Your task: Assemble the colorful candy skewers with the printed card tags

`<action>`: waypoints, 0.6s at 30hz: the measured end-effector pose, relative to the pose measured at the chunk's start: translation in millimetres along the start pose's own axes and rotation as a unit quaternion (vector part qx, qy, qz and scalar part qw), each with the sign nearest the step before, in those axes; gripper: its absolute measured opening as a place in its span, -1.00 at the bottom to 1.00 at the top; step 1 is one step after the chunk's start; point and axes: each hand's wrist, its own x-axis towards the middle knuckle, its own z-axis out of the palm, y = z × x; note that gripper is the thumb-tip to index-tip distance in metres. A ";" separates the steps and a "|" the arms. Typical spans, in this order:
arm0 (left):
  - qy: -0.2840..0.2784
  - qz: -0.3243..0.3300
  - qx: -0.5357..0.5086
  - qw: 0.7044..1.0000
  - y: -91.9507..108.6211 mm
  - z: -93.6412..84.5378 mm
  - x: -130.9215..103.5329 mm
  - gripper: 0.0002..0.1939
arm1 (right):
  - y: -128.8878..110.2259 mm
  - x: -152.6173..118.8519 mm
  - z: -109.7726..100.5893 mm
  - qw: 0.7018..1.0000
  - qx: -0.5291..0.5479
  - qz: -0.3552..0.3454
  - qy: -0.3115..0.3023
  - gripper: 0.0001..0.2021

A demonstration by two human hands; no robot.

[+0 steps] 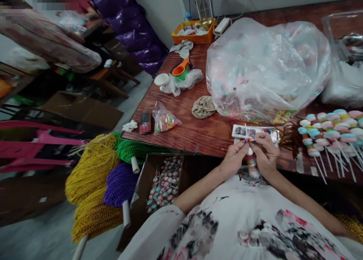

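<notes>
Pinching a pastel skewer (pixel 251 160) between them, the left hand (pixel 235 156) and right hand (pixel 266 154) sit close together

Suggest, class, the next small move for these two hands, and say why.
Perhaps draw the small colourful piece snug against the upright white stick: the left hand and right hand both pinch there, and pastel marshmallow-like pieces show just below.

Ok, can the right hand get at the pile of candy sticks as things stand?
Probably yes: the pile lies near the right hand, with brown tinsel between them. That hand is busy with another candy stick, though, so it would likely need freeing first.
</notes>
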 end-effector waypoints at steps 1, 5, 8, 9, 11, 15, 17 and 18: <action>-0.011 -0.020 -0.013 1.000 2.4 -1.4 1.9 -0.56 | 2.0 1.4 0.5 0.999 0.019 0.024 -0.011 -0.93; -0.083 -0.112 0.019 0.990 10.4 -11.8 12.3 -0.53 | 9.2 9.9 -5.7 0.987 0.062 0.121 -0.089 -0.95; -0.115 -0.139 0.035 0.983 15.6 -20.3 17.7 -0.55 | 4.2 19.3 -22.3 0.992 -0.084 0.025 -0.088 -0.87; -0.120 -0.150 0.020 0.981 17.5 -22.6 18.5 -0.55 | -0.1 23.0 -29.5 0.981 -0.156 -0.053 -0.099 -0.81; -0.153 -0.191 -0.008 0.970 21.8 -26.4 18.7 -0.56 | -10.5 30.0 -43.4 0.907 -0.282 -0.230 -0.209 -0.68; -0.310 -0.307 0.015 0.900 30.8 -30.8 18.0 -0.55 | -29.3 39.0 -57.9 0.758 -0.337 -0.397 -0.393 -0.65; -0.379 -0.334 0.049 0.861 35.7 -30.9 18.1 -0.53 | -35.7 40.1 -57.3 0.745 -0.319 -0.419 -0.410 -0.74; -0.401 -0.332 0.080 0.850 38.4 -30.3 17.9 -0.53 | -37.9 39.9 -55.8 0.742 -0.317 -0.420 -0.415 -0.77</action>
